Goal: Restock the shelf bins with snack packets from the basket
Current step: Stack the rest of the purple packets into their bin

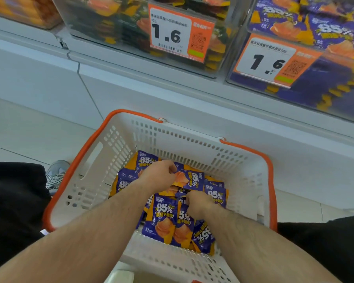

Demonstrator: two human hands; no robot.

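A white plastic basket point(184, 139) with orange handles stands on the floor below the shelf. Several purple and orange snack packets marked 85% point(164, 219) lie in it. My left hand point(158, 175) reaches into the basket and pinches the edge of one packet point(190, 180) lying near the far side. My right hand point(198, 203) is curled over the pile in the middle and grips another packet; its fingertips are hidden. Above, a clear shelf bin point(315, 64) at the upper right holds the same purple packets.
A second clear bin point(131, 33) with dark and orange packets stands left of the purple one; both carry orange 1.6 price tags point(178, 33). A white shelf base point(131, 86) runs behind the basket. A shoe point(55, 174) is on the floor at the left.
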